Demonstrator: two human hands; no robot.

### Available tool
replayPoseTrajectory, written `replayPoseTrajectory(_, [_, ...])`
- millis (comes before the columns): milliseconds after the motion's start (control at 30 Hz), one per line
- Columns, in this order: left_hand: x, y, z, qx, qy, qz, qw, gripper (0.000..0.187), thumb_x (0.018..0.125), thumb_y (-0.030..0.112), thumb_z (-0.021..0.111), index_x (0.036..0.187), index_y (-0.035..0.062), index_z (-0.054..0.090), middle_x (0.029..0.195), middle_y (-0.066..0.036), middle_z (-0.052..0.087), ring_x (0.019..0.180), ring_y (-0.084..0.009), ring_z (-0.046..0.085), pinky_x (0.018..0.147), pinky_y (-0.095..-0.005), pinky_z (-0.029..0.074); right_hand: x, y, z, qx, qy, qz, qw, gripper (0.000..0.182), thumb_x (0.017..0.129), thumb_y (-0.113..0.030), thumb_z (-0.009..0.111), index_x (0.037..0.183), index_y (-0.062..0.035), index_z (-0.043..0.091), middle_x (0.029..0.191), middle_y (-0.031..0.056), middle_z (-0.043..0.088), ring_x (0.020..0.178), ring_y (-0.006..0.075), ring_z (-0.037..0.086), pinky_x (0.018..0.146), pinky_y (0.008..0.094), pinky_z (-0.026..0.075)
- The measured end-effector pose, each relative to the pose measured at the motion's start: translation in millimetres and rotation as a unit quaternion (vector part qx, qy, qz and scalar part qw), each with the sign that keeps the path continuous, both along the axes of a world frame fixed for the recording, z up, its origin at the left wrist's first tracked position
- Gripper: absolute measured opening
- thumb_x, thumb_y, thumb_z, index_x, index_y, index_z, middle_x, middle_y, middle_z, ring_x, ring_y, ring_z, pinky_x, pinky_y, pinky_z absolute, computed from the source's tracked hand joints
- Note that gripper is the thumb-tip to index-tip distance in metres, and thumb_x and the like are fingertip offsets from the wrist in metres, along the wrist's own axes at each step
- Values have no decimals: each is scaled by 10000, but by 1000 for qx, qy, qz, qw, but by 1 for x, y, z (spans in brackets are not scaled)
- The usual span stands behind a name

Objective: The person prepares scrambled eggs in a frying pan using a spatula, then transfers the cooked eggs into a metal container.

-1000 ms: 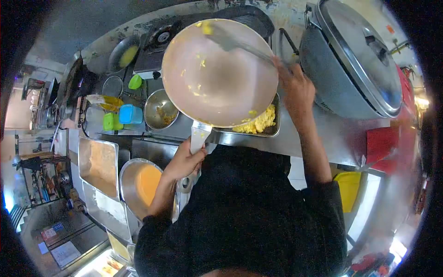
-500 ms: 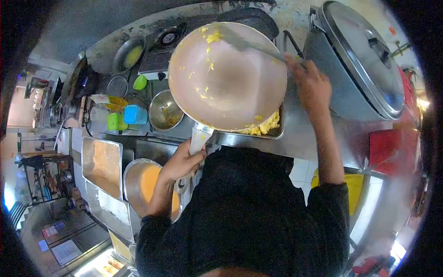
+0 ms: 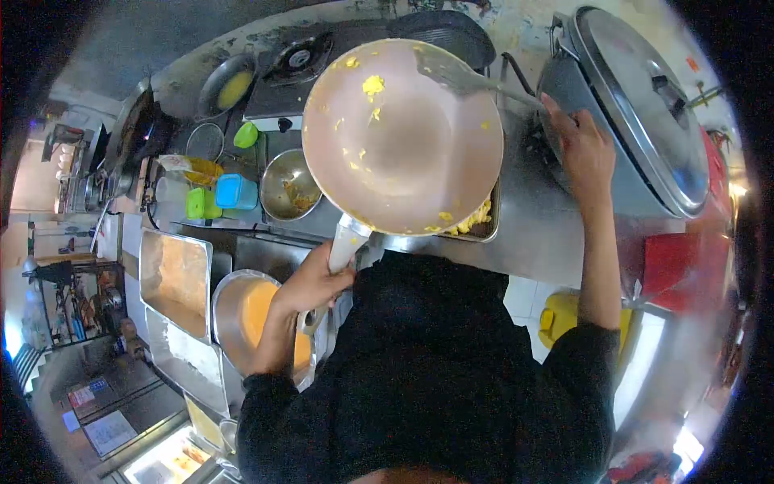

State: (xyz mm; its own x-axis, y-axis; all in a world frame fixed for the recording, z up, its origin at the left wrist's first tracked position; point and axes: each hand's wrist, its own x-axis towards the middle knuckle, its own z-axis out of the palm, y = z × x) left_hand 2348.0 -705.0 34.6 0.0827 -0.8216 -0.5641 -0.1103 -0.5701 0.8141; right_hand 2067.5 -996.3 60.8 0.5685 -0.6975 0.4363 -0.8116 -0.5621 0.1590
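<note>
The left hand (image 3: 310,284) is closed around the handle of the pan (image 3: 403,137), which it holds tilted above the tray (image 3: 484,230) of egg (image 3: 472,219); such a wide metal pan is probably heavy and stiff, so the handle is the good place to hold. The right hand (image 3: 587,153) is closed on the spatula (image 3: 459,77), whose blade rests inside the far rim. Near left stand a bowl (image 3: 250,323) and a box (image 3: 173,282), farther a small bowl (image 3: 286,189), and the big pot (image 3: 637,105) crowds the right.
</note>
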Motion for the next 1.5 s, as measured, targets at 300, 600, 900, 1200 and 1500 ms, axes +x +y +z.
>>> replayPoseTrajectory(300, [6, 6, 1, 16, -17, -15, 1000, 227, 757, 26, 546, 952, 33, 430, 666, -9, 482, 434, -71, 473, 360, -221, 399, 24, -5, 5, -55, -9, 79, 995, 424, 781, -120, 491, 1164, -293, 549, 787, 74, 548, 734, 253, 586, 646, 369, 474])
replayPoseTrajectory(600, [15, 18, -3, 21, -27, -26, 999, 229, 748, 44, 560, 939, 18, 438, 672, -17, 498, 439, -80, 475, 372, -231, 402, 50, -23, -5, -126, 5, 150, 981, 452, 772, -171, 500, 1201, -312, 520, 785, 54, 555, 748, 229, 581, 642, 389, 451])
replayPoseTrajectory(900, [26, 21, -3, 30, -50, -39, 998, 232, 751, 47, 563, 947, 29, 441, 673, -15, 491, 442, -70, 460, 376, -225, 404, 72, -31, -6, -41, -24, 200, 979, 465, 778, -148, 520, 1231, -256, 513, 793, 52, 552, 792, 221, 555, 731, 393, 424])
replayPoseTrajectory(1200, [24, 23, 9, 29, -73, -26, 997, 227, 746, 9, 560, 943, 29, 447, 655, -9, 490, 475, -73, 475, 403, -234, 399, 83, -37, -20, -31, -74, 274, 958, 473, 783, -151, 499, 1239, -276, 503, 771, 38, 539, 775, 219, 562, 700, 372, 432])
replayPoseTrajectory(1500, [25, 22, -8, 15, -100, -2, 995, 244, 749, 51, 599, 940, 14, 451, 653, -30, 509, 479, -80, 488, 416, -250, 402, 79, -4, 25, -78, -56, 271, 958, 312, 774, -155, 509, 1069, -202, 599, 806, 60, 545, 838, 229, 543, 769, 398, 391])
